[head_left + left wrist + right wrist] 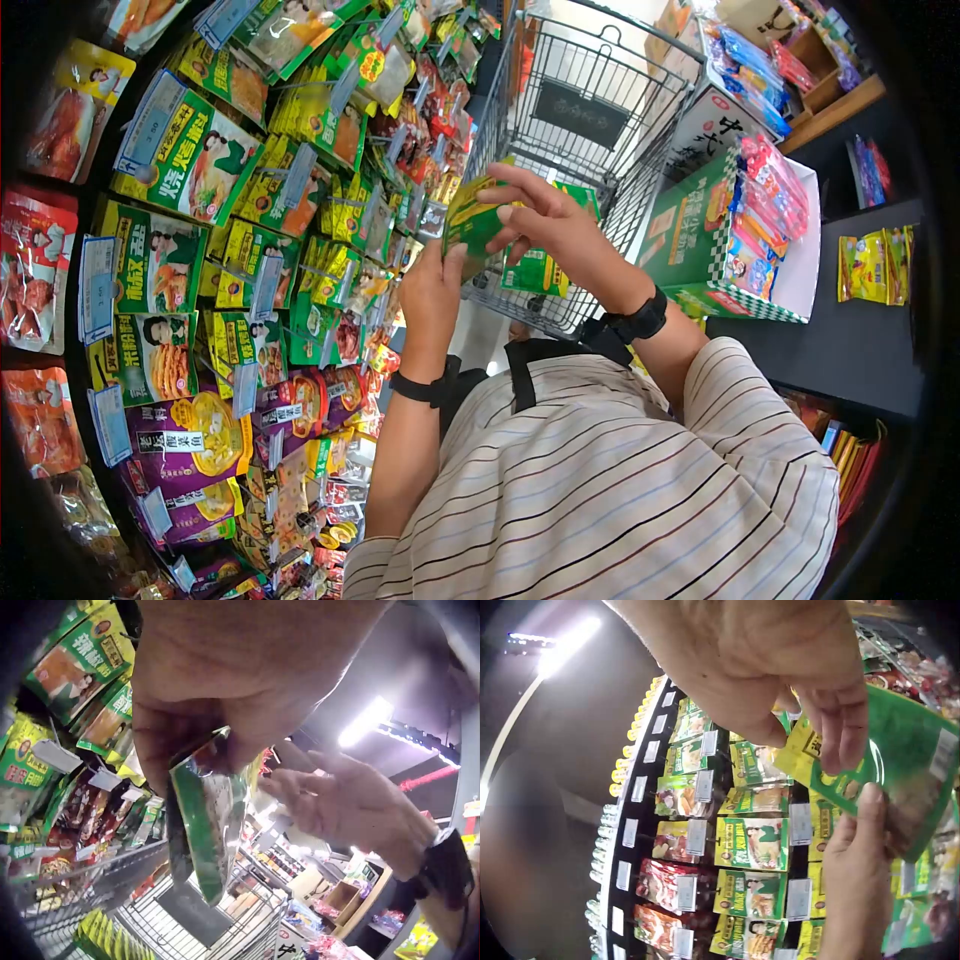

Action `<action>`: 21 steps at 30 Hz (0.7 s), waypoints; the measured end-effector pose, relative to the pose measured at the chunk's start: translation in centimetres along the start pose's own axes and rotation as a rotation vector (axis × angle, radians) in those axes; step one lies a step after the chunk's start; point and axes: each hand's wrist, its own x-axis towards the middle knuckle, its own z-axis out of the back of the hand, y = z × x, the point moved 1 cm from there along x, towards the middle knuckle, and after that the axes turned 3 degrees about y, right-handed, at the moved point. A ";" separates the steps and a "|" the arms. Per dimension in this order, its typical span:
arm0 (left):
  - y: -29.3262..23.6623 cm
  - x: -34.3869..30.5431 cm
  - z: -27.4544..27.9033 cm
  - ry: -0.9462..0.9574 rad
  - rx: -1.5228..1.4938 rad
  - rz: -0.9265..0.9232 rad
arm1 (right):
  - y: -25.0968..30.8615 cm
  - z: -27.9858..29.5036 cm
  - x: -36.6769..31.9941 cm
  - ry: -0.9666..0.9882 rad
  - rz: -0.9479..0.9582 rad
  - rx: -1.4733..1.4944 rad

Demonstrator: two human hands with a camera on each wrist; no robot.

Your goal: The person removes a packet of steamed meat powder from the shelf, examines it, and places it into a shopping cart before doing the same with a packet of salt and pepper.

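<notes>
My left hand (430,292) pinches the lower edge of a green and yellow food packet (466,212), its thumb lying on the front. In the right wrist view the packet (907,739) shows a yellow header strip and a white label. My right hand (556,222) hovers at the header end with its fingers loosely bent, overlapping the packet in the head view. From the left wrist the fingers of the right hand (341,806) appear relaxed beside the packet (201,832). Below both hands, several green packets (540,272) lie in a wire shopping cart (655,85).
A rack on the left carries hanging green packets (190,160), purple pouches (190,440) and price tags (98,290). To the right, a green display box (690,235) of pink and blue packs stands by a dark shelf (790,345). The cart stands directly ahead.
</notes>
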 end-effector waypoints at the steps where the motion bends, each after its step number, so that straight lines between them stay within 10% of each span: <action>1: 0.1 0.0 -0.4 0.021 -0.085 0.047 | -1.1 0.6 0.3 -0.057 0.043 -0.132; 7: -0.6 0.3 -1.1 0.140 -0.645 0.252 | -8.5 5.3 2.6 -0.262 0.201 -0.519; 10: -0.5 0.7 -1.4 0.152 -0.838 0.276 | -6.8 5.5 1.8 -0.211 -0.113 -0.384; 21: 0.9 -0.5 -1.5 -0.035 -0.804 0.504 | -9.0 7.7 2.7 -0.257 -0.186 0.055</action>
